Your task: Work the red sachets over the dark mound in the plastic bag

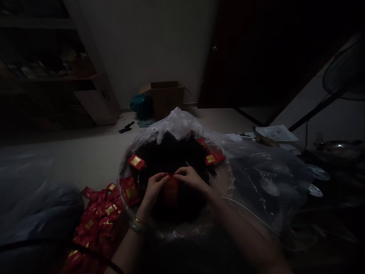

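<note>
In the head view, my left hand [156, 186] and my right hand [190, 177] meet over a heap of dark loose material [154, 152], perhaps tea leaves. Both pinch the top edge of a red packet [171, 192], which hangs upright between them. The heap lies in a wide round container lined with clear plastic [178, 123]. A red packet with a gold label [137, 161] rests on the heap's left side. Another red packet [215, 156] lies at its right edge. Dim light hides whether the held packet's mouth is open.
A pile of red packets [97, 220] sits at lower left beside the container. Clear plastic sheeting [265, 179] spreads to the right. Behind stand an open cardboard box [168, 97] and a teal bag [142, 105]. A fan [346, 72] is at far right, shelves at left.
</note>
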